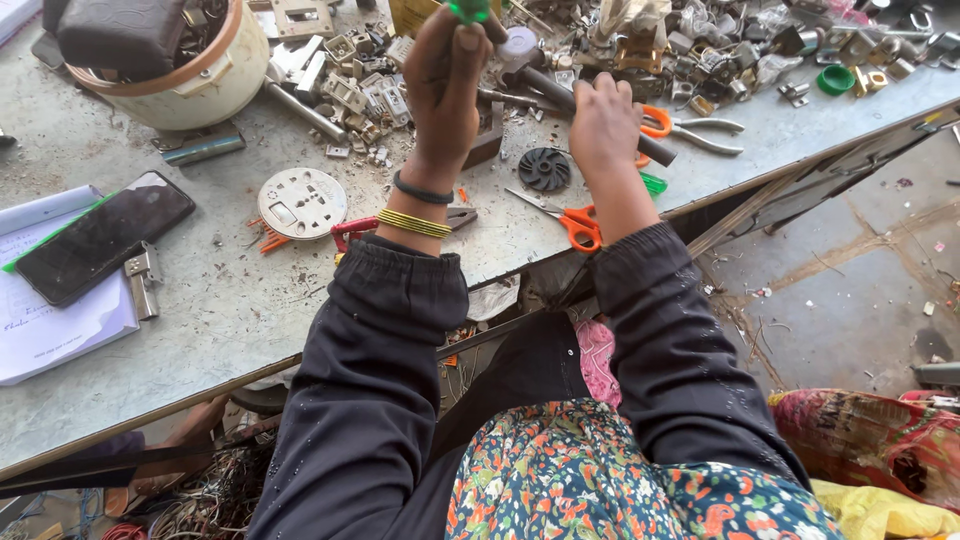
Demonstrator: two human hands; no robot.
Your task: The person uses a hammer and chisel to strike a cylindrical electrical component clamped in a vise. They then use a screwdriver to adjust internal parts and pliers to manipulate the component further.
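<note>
My left hand is raised over the workbench and pinches a small green part between its fingertips. On that wrist sit a dark band and yellow bangles. My right hand is closed around the dark handle of a hammer, whose pale head lies toward the heap of metal parts. Orange-handled scissors lie just below the right wrist. A black slotted disc rests between my hands.
A white round socket plate, a black phone on papers, and a bucket of scrap stand at left. Orange-handled pliers and several metal fittings crowd the far edge. Bare floor lies at right.
</note>
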